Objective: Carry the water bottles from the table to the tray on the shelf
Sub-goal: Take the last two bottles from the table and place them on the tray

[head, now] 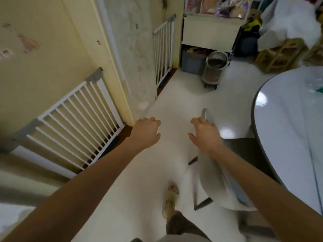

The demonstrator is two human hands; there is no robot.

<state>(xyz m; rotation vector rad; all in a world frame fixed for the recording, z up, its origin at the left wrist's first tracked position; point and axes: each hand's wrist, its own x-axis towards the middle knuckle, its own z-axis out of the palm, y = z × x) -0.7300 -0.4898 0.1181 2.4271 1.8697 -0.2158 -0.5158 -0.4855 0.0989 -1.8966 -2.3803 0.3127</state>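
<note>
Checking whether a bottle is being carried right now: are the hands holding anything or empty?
Empty. The left hand and right hand reach forward over the floor, fingers loosely spread, with no bottle in either.

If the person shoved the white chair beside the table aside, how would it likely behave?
The chair would probably slide easily: the floor looks smooth and glossy. Its thin shell and slim dark legs suggest it is light, so a high push might tip it. The right hand hovers open near its backrest, apparently not touching.

I see round grey table (288, 119) cut by right edge | right hand's (205, 135) fingertips (210, 124) hidden | frame motion-blurred
</note>
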